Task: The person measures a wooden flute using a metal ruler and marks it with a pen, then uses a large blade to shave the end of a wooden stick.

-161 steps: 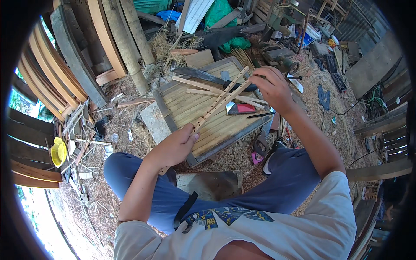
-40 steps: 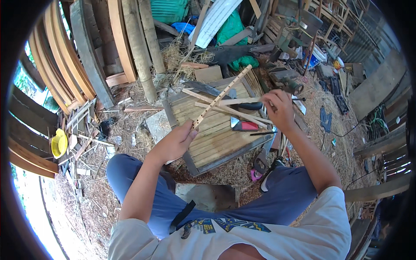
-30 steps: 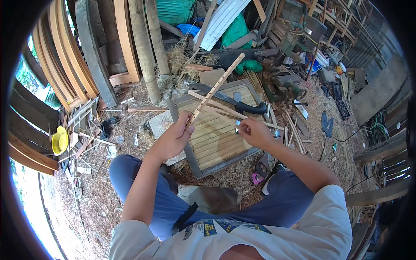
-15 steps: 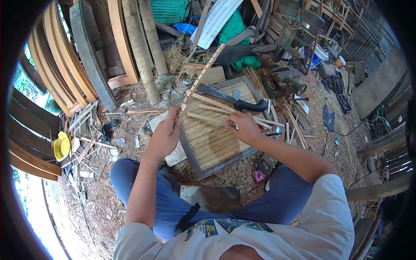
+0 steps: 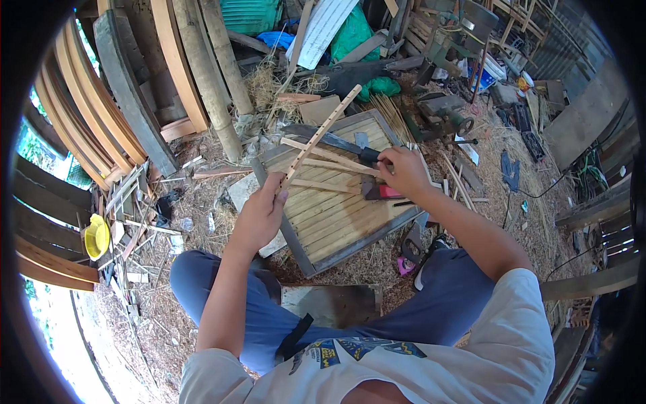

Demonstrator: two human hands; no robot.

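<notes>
My left hand (image 5: 259, 214) is closed around the lower end of a slim wooden strip (image 5: 321, 135) with a row of small dark marks or holes. The strip slants up and away to the right. My right hand (image 5: 406, 174) rests over the black handle of a large knife (image 5: 336, 142), fingers curled round the handle. The dark blade lies across a slatted wooden panel (image 5: 323, 236) with a grey frame. Several loose thin wooden strips (image 5: 326, 187) fan out on the panel. A tool with a red part (image 5: 389, 192) lies just below my right hand, partly hidden.
A saw with a pink part (image 5: 407, 262) lies by my right knee. A metal vise (image 5: 451, 121) stands beyond the panel. Bamboo poles (image 5: 212, 74) and curved boards (image 5: 128, 87) lean at the left, near a yellow bowl (image 5: 97, 237). Wood scraps cover the floor.
My right hand has moved from above the loose strips out to the knife handle, uncovering the red tool. The strip in my left hand has tipped slightly lower and to the right.
</notes>
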